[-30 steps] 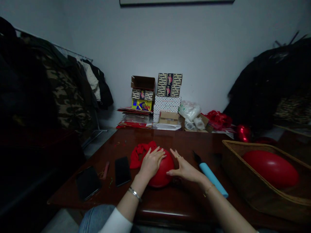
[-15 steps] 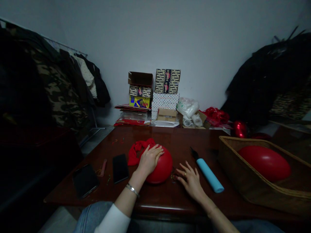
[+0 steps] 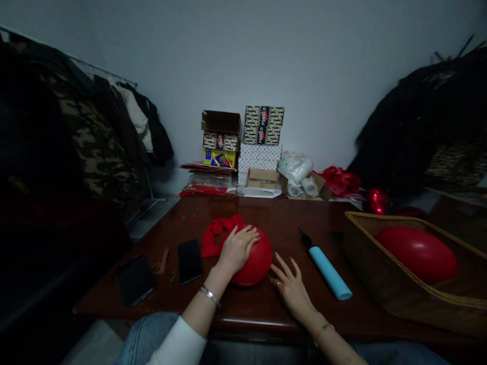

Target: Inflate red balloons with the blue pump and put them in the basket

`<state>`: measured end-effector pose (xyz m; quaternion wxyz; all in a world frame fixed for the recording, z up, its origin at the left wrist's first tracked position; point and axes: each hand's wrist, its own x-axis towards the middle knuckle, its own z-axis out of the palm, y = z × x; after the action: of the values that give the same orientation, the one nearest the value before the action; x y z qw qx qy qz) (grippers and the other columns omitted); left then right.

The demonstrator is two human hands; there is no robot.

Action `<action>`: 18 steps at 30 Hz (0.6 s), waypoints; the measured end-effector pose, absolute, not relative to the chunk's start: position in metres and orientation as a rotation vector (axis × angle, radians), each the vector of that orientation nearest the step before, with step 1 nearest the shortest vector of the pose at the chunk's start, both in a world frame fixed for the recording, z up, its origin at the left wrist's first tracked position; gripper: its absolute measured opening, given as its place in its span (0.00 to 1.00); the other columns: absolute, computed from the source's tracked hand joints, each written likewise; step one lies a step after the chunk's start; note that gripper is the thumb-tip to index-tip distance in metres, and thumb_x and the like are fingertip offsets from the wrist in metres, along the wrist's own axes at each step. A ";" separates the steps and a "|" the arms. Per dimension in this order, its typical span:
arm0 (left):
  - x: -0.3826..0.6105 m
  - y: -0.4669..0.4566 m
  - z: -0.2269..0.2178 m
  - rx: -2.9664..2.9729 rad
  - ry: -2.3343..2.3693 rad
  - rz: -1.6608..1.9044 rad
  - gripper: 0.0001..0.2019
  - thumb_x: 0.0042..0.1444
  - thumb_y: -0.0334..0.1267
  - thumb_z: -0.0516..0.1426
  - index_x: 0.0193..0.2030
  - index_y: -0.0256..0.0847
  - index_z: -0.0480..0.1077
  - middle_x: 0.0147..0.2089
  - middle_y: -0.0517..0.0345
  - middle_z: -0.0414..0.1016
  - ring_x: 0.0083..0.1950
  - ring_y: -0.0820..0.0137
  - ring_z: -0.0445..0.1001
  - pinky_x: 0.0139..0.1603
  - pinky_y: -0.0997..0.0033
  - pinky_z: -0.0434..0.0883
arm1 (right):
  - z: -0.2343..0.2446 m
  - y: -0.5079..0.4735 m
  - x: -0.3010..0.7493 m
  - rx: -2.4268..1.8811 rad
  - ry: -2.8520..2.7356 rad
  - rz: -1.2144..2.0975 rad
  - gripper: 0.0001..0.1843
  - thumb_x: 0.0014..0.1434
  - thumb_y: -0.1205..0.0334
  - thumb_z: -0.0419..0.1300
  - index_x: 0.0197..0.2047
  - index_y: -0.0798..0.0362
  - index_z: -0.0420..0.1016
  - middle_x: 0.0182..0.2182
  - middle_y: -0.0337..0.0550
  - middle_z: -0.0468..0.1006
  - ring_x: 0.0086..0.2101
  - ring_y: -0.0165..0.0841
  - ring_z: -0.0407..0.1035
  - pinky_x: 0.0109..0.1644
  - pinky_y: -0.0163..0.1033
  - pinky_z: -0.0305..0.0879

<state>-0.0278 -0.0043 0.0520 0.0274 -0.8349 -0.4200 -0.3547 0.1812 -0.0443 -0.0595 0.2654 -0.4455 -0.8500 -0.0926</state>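
Observation:
A red inflated balloon [image 3: 256, 263] lies on the dark wooden table [image 3: 243, 304]. My left hand [image 3: 238, 247] rests flat on top of it, fingers spread. My right hand [image 3: 289, 285] lies on the table just right of the balloon, fingers stretched out and nothing in it. A heap of red uninflated balloons [image 3: 215, 234] sits behind my left hand. A light blue hand pump [image 3: 326, 269] with a black nozzle lies to the right of my right hand.
Two dark phones [image 3: 189, 260] [image 3: 135, 279] and a pink stick [image 3: 164, 259] lie at the left. A wicker basket [image 3: 384, 284] holds a large red balloon [image 3: 416, 252]. Stacked boxes [image 3: 259, 147] stand against the wall, and clothes hang left and right.
My right hand came off the balloon's side, dropped to the table and now lies flat beside it. My left hand stayed on top of the balloon.

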 end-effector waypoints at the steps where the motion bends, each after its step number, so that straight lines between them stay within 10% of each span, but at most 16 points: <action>1: -0.028 -0.004 0.052 -2.577 -1.296 -1.100 0.13 0.60 0.35 0.50 0.47 0.46 0.73 0.53 0.56 0.73 0.58 0.66 0.67 0.62 0.53 0.57 | -0.060 -0.044 0.180 -1.189 -2.295 -0.246 0.13 0.61 0.67 0.50 0.38 0.45 0.75 0.56 0.36 0.67 0.62 0.37 0.47 0.63 0.59 0.36; 18: -0.029 -0.004 0.050 -2.565 -1.295 -1.134 0.13 0.61 0.35 0.50 0.47 0.45 0.73 0.52 0.56 0.74 0.58 0.67 0.67 0.62 0.53 0.56 | -0.052 -0.045 0.187 -1.283 -1.772 0.178 0.11 0.60 0.57 0.52 0.34 0.47 0.75 0.50 0.44 0.73 0.58 0.43 0.56 0.56 0.60 0.52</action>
<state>-0.0293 -0.0040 0.0503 0.0260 -0.8301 -0.4191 -0.3669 0.1871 -0.0446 -0.0520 0.4558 -0.5202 -0.7187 0.0720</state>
